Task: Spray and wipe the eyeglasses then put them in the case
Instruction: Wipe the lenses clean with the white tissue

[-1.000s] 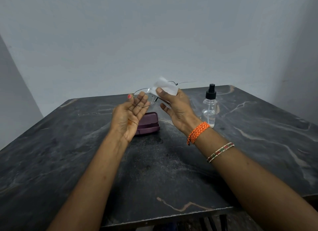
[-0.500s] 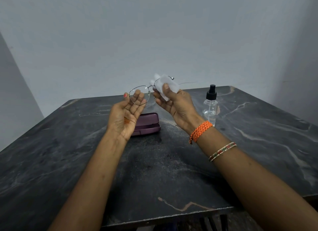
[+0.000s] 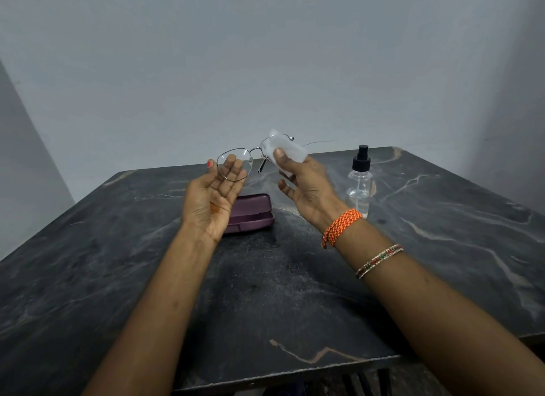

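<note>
Thin metal-framed eyeglasses (image 3: 250,153) are held up above the table between both hands. My left hand (image 3: 212,198), palm up, supports the left lens with its fingertips. My right hand (image 3: 306,186) pinches a white wipe (image 3: 287,152) around the right lens, thumb on top. One temple arm sticks out to the right. A closed purple eyeglass case (image 3: 253,214) lies on the table below and behind my left hand, partly hidden by it. A clear spray bottle (image 3: 360,180) with a black nozzle stands upright to the right of my right hand.
The dark marble table (image 3: 442,233) ends in a front edge near the bottom of the view. A plain grey wall stands close behind its far edge. Bracelets circle my right wrist.
Both hands have lifted the eyeglasses higher and turned them so both lenses face me. The wipe has stayed on the right lens.
</note>
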